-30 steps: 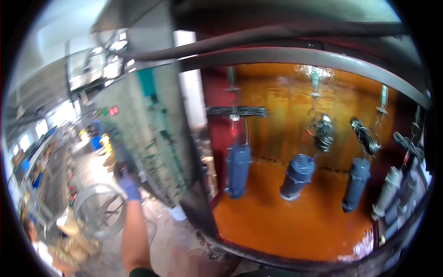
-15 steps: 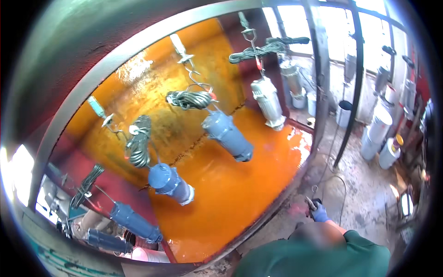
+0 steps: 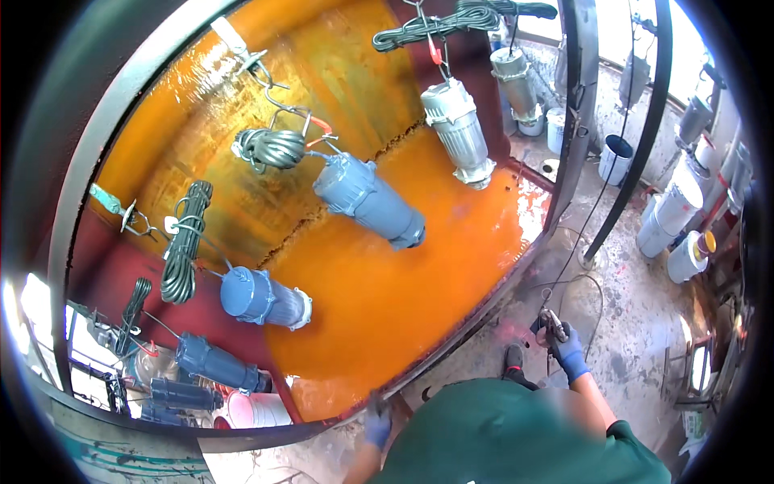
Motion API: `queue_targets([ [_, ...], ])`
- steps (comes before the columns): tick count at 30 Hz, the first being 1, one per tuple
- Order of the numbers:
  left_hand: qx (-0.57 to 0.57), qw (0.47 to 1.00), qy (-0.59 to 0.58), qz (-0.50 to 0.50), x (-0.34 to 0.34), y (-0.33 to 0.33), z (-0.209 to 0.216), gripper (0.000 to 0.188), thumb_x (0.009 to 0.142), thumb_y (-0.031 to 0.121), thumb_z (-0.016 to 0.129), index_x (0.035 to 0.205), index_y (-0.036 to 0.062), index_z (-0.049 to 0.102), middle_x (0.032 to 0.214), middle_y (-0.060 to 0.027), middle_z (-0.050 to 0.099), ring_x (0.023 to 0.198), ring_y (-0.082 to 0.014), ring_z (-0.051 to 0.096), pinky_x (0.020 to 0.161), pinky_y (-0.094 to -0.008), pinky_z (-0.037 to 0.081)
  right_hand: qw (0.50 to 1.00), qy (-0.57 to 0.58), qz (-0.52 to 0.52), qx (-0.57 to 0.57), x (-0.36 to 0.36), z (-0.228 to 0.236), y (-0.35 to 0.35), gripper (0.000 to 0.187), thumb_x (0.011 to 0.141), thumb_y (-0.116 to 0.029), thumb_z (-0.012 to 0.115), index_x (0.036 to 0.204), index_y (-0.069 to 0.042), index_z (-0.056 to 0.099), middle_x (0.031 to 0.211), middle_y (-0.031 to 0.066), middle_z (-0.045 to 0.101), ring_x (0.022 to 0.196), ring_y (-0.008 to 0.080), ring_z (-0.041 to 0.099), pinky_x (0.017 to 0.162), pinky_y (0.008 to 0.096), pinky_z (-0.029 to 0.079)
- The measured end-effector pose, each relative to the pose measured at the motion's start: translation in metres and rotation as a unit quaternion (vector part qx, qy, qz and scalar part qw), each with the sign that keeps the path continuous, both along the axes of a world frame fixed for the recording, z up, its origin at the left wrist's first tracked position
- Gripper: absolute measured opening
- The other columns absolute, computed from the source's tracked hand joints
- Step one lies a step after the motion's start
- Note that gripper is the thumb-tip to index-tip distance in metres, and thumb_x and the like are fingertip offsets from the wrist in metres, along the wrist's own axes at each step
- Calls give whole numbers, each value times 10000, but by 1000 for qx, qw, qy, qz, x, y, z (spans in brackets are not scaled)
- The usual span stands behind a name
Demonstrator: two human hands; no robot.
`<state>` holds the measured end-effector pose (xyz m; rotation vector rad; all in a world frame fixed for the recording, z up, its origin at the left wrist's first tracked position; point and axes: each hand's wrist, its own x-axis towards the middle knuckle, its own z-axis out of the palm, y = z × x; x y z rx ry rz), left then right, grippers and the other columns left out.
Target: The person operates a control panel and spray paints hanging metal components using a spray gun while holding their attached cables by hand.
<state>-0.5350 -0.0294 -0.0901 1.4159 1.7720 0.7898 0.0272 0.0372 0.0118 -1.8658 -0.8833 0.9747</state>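
Observation:
My right hand (image 3: 568, 352), in a blue and dark glove, is closed round a metallic spray gun (image 3: 553, 324) above the concrete floor, right of the booth. My left hand (image 3: 377, 425), also gloved, is low by the booth's front edge; its fingers are smeared by motion. To the left, motor-like pumps hang from hooks and chains with coiled dark cables: a blue-grey pump (image 3: 369, 199) in the middle, a shorter blue pump (image 3: 264, 298), a darker one (image 3: 216, 360) at lower left, and a paler grey pump (image 3: 458, 129) at the back right. Neither hand touches them.
The booth has an orange-coated wall and floor (image 3: 387, 315) inside a metal frame (image 3: 113, 121). A black post (image 3: 637, 153) and a thin hose (image 3: 598, 306) stand and lie to the right. Beyond are a white bucket (image 3: 615, 161) and a tub with a yellow top (image 3: 688, 256).
The view has shifted, so the hanging pumps sit further left and higher. My left hand has come into view at the bottom. My right hand reaches further out with the spray gun.

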Motion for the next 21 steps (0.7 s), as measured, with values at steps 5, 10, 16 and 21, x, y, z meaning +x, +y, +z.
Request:
queue_targets([
  [5, 297, 955, 27, -4, 93, 174, 215, 663, 1006, 199, 670, 1566, -17, 389, 1594, -216, 442, 1460, -339, 450, 1216, -452, 352, 997, -20, 76, 25, 34, -23, 36, 230, 868, -143, 784, 1058, -40, 705, 807, 82, 709, 645, 168, 678, 592, 351, 548],
  [10, 601, 738, 307, 14, 150, 287, 441, 505, 1040, 195, 590, 1481, -28, 487, 1562, -238, 430, 1455, -415, 404, 1215, -531, 296, 989, -35, 144, 13, 56, 10, 82, 266, 901, -189, 770, 1129, -65, 711, 820, 75, 718, 658, 141, 696, 604, 316, 551],
  [16, 513, 805, 299, -16, 180, 360, 531, 436, 1040, 194, 593, 1435, 11, 572, 1553, -218, 438, 1442, -338, 434, 1210, -467, 310, 955, -27, 271, 115, 83, 117, 149, 289, 913, -88, 735, 1189, -12, 696, 869, 85, 739, 683, 118, 688, 620, 309, 553],
  [21, 427, 893, 142, 12, 147, 379, 528, 284, 1027, 149, 618, 1257, -17, 630, 1346, -160, 608, 1239, -248, 577, 1105, -380, 426, 932, 29, 322, 162, 108, 215, 200, 398, 865, 7, 673, 1262, 34, 654, 976, 84, 742, 761, 127, 675, 686, 284, 547],
])
